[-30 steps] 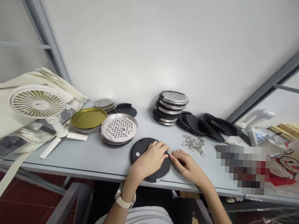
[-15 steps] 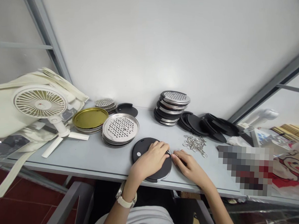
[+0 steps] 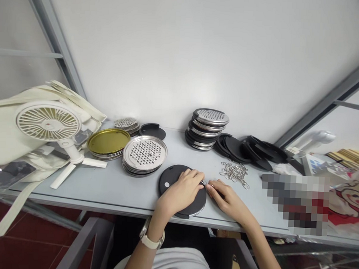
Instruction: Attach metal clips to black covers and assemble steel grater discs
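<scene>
A round black disc (image 3: 170,175) with a white dot and a metal rim lies near the table's front edge. My left hand (image 3: 187,189) presses down over it, fingers bent round its right part. At the disc's right edge, my right hand (image 3: 224,195) is closed in a pinch on a small metal wire hook (image 3: 205,183), which the left fingertips also seem to touch. Part of the hook is hidden by the fingers. Behind my right hand lies a loose pile of similar wire hooks (image 3: 235,173).
Stacked round grater plates (image 3: 145,152) and gold-coloured discs (image 3: 108,142) stand left. Behind are a stack of black-rimmed graters (image 3: 208,128) and black round holders (image 3: 237,148). A white fan (image 3: 49,124) is far left, a printed bag (image 3: 349,197) far right.
Both hands stay at the disc's right edge with almost no movement. The wire hook between the fingers has shifted very slightly.
</scene>
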Motion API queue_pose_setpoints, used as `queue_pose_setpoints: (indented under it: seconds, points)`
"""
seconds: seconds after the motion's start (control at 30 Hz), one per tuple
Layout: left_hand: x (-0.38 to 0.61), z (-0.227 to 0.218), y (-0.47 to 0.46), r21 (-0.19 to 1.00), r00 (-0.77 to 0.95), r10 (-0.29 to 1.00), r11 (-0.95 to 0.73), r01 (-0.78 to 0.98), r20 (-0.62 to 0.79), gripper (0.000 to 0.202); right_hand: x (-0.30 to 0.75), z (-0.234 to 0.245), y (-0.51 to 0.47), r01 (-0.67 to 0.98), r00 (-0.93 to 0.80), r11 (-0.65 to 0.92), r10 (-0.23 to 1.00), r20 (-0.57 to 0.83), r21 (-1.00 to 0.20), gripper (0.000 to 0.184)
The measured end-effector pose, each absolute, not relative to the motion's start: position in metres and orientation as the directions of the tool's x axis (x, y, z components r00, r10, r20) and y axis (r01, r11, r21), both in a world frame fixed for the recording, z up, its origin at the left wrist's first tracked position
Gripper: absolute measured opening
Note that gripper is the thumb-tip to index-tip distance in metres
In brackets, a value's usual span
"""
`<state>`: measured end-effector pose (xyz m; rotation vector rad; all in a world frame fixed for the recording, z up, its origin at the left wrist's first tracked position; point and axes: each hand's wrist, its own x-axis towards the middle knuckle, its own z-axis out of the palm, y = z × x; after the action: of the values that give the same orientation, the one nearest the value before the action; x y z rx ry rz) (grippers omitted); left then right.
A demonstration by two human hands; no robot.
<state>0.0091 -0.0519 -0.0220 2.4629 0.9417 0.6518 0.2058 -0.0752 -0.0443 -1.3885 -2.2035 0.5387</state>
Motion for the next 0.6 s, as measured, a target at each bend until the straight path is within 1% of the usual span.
queue_pose_setpoints:
  seconds: [0.27,0.43,0.6]
  points:
    - [0.0088,-0.0238,-0.0523,0.516,0.653,0.700,-0.688,0.510,0.288,0.010,0.2064,-0.0466,-0.0744,0.697,-0.347,0.358,0.927,0.144,-0.622,0.038]
    - [0.0088,-0.0230,-0.0521,0.491,0.658,0.695,-0.698,0.522,0.289,0.011,0.2053,-0.0455,-0.0748,0.697,-0.354,0.371,0.922,0.156,-0.613,0.037]
    - [0.0096,-0.0225,-0.0513,0.493,0.660,0.695,-0.697,0.522,0.284,0.010,0.2061,-0.0473,-0.0747,0.708,-0.352,0.377,0.921,0.164,-0.597,0.036]
